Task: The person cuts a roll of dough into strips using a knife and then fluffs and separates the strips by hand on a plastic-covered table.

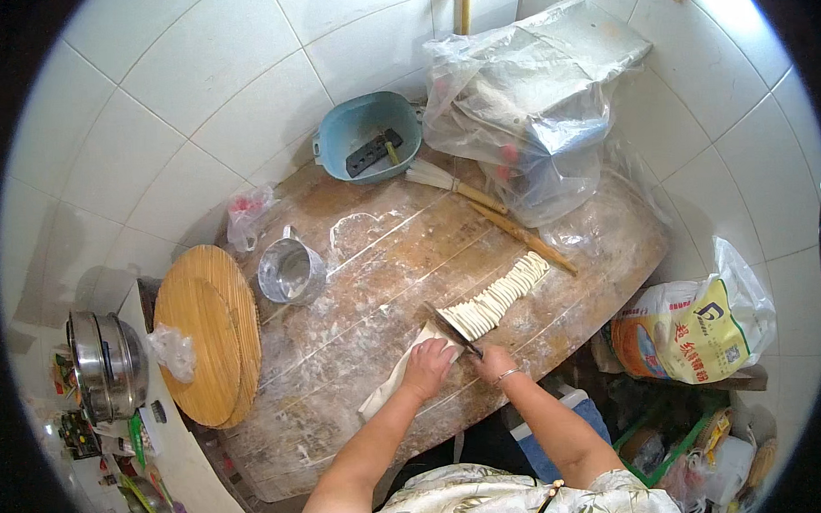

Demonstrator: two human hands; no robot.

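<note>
A folded sheet of pale dough [385,390] lies on the floury wooden board, partly covered by my left hand [430,368]. That hand rests on top of it with the fingers laid down close to the blade. My right hand [495,365] is closed round the dark handle of a kitchen knife [452,327]. Its blade stands at the dough's cut end, between the uncut sheet and a row of cut noodles [498,297]. The noodles lie side by side in a band running away to the right. A rolling pin [532,241] lies just beyond them.
Behind stand a blue basin [368,140], a brush [458,184] and a plastic-covered bundle [532,107]. A metal cup [291,271] and round wooden lids [207,336] are left on the wooden board [341,349]. A flour sack [689,328] stands off its right edge; steel pots [107,365] sit far left.
</note>
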